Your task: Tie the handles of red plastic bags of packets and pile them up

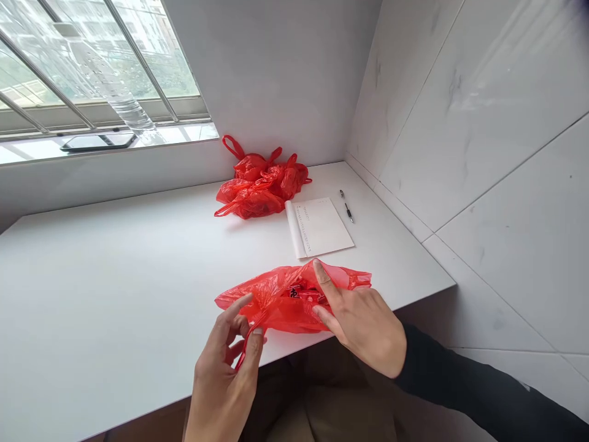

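A red plastic bag [285, 316] lies near the front edge of the table, its mouth partly open. Inside it, small red wrapped packets [306, 296] with dark printing show through the opening. My left hand [227, 368] grips the bag's left end, with a twisted red strip of it running between thumb and fingers. At the other side, my right hand [363, 319] rests on the bag's opening with index finger and thumb spread apart, both touching the plastic. Its remaining fingers are partly hidden.
Several knotted red bags [262, 187] are heaped against the wall. A notepad [324, 227] with handwriting and a black pen [346, 207] lie on the white table [115, 276]. A water bottle [110, 86] and a phone [99, 142] are on the windowsill. Tiled wall [483, 184] borders the right.
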`<state>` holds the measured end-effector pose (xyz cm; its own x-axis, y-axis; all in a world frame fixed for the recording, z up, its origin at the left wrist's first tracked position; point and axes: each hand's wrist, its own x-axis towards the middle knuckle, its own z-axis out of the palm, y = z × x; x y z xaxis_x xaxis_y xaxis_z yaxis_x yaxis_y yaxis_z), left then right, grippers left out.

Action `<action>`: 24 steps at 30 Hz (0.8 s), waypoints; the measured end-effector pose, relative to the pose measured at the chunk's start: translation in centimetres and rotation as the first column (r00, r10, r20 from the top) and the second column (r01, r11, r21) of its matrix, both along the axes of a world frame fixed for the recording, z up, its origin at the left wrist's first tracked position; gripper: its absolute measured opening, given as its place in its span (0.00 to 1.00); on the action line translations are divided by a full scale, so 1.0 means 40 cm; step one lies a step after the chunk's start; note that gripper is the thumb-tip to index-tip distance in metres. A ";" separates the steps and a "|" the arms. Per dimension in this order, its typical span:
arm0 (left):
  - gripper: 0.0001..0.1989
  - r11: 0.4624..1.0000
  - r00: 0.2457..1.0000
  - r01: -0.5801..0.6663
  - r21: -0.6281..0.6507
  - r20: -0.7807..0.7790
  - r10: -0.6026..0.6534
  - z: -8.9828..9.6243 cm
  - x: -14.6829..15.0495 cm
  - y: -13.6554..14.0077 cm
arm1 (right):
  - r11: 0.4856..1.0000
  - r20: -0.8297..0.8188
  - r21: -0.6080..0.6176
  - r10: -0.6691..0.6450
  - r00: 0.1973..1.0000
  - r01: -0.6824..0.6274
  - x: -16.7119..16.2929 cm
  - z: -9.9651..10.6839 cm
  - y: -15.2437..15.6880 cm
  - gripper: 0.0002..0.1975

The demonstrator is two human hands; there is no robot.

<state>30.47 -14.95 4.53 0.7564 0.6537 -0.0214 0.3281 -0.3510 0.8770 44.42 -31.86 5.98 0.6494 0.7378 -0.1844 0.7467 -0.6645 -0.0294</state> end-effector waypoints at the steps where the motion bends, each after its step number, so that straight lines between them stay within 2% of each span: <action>1: 0.24 1.000 1.000 0.003 -0.024 -0.026 -0.003 0.005 -0.001 0.001 | 1.000 0.011 0.012 -0.018 1.000 0.017 0.002 0.000 -0.001 0.39; 4: 0.30 0.999 0.997 0.015 -0.049 -0.077 -0.019 0.014 0.006 0.002 | 0.996 0.044 0.077 -0.044 0.998 0.041 0.006 -0.006 -0.008 0.46; 7: 0.34 0.996 0.995 0.019 -0.084 -0.095 -0.027 0.011 0.030 -0.002 | 0.986 0.092 0.168 -0.021 0.995 0.006 0.008 -0.016 -0.014 0.52; 11: 0.40 0.992 0.995 -0.024 -0.121 -0.096 0.013 -0.008 0.060 -0.010 | 0.940 0.158 0.336 0.013 0.987 -0.067 0.007 -0.022 -0.015 0.55; 13: 0.38 0.983 0.999 -0.031 -0.182 -0.017 0.028 -0.014 0.063 -0.010 | 0.910 0.147 0.407 0.016 0.989 -0.075 0.006 -0.018 -0.013 0.50; 14: 0.36 0.976 0.999 -0.028 -0.217 0.025 0.034 -0.014 0.060 -0.008 | 0.894 0.135 0.441 0.023 0.991 -0.081 0.004 -0.015 -0.011 0.45; 17: 0.27 0.968 0.994 -0.012 -0.249 0.102 0.038 -0.002 0.042 -0.004 | 0.841 0.089 0.513 0.146 0.985 -0.171 -0.003 -0.006 0.001 0.16; 18: 0.25 0.971 0.995 -0.008 -0.240 0.097 0.032 0.004 0.033 -0.003 | 0.831 0.064 0.512 0.212 0.975 -0.215 -0.006 -0.006 0.007 0.10; 20: 0.22 0.975 0.999 -0.006 -0.222 0.039 0.015 0.017 0.015 -0.003 | 0.857 -0.011 0.444 0.295 0.956 -0.259 -0.010 -0.012 0.024 0.08; 22: 0.22 0.983 0.999 -0.002 -0.183 -0.043 -0.006 0.027 -0.001 -0.005 | 0.925 -0.072 0.305 0.259 0.963 -0.226 -0.008 -0.028 0.043 0.12; 24: 0.21 0.994 0.994 0.017 -0.104 -0.106 -0.028 0.033 -0.012 -0.006 | 0.966 -0.086 0.194 0.193 0.977 -0.174 0.003 -0.049 0.063 0.11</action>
